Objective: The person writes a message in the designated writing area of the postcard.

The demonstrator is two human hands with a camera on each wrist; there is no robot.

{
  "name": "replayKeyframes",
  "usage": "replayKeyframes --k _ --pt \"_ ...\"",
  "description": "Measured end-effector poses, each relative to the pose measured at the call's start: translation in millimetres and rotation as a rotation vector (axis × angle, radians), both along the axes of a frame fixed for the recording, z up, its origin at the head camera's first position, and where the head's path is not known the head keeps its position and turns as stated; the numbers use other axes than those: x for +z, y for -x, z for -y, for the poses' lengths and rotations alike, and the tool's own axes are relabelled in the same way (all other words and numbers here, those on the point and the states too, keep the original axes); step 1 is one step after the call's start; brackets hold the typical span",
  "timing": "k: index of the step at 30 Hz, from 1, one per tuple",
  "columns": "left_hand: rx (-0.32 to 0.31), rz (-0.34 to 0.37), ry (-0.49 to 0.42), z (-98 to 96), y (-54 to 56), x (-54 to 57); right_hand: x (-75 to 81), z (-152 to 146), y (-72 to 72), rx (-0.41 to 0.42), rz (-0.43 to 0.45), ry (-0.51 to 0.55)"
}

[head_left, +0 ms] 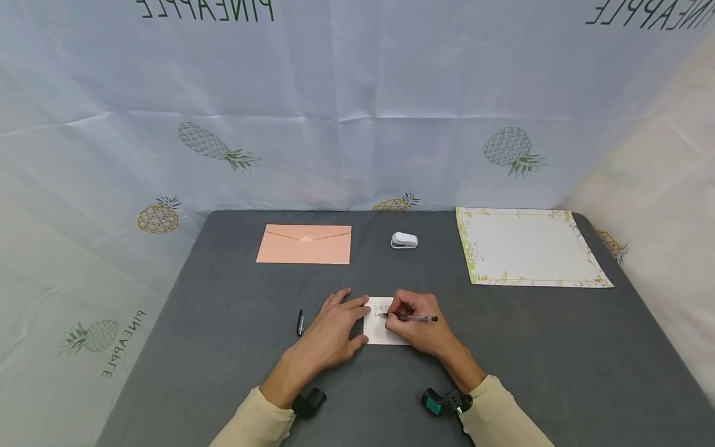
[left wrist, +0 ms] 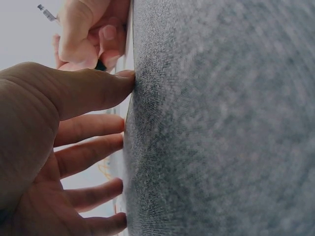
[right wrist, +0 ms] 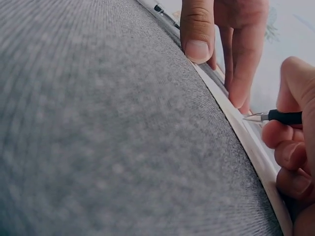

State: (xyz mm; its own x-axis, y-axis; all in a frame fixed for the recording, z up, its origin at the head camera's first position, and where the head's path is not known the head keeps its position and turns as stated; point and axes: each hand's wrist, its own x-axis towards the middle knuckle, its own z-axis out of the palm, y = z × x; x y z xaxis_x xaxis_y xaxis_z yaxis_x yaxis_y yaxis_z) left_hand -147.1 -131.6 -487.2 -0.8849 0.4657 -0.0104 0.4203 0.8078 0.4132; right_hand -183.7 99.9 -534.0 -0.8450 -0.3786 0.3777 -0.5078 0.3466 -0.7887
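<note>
A person sits or stands at a dark grey desk, writing on a small white note paper that lies flat around the middle of the desk, well in from the far edge. The right hand pinches a pen between thumb and fingers, the tip at the paper under a short line of writing; whether it touches at this instant cannot be told. The left hand grips nothing: its fingers are spread and nearly straight, thumb pressing the paper's near left corner, a fingertip at its left edge.

To write well here, steady, light pressure from that thumb and fingertip should stop the paper sliding, the left fingers should lie clear of the pen's path, and the writing hand is best rested below fresh ink so it does not smear.

Counted: two hands, one note paper, one pen, one pen cap just left of the left hand, one peach envelope near the desk's far edge towards the left corner, one white stapler near the middle of that edge, and one flower-bordered sheet by the far right corner.
</note>
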Motion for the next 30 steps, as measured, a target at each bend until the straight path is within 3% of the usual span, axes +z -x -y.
replayKeyframes --k 17,24,30 --pt "-0.003 0.002 -0.005 0.2 0.1 -0.4 -1.6 0.0 0.9 0.003 -0.015 0.016" --pt "0.0 0.004 -0.008 0.0 0.2 -1.0 -1.6 -2.7 0.7 -0.056 -0.049 0.041" --pt "0.006 0.012 0.003 -0.5 0.1 -2.4 -1.6 -5.1 0.4 -0.023 0.002 0.036"
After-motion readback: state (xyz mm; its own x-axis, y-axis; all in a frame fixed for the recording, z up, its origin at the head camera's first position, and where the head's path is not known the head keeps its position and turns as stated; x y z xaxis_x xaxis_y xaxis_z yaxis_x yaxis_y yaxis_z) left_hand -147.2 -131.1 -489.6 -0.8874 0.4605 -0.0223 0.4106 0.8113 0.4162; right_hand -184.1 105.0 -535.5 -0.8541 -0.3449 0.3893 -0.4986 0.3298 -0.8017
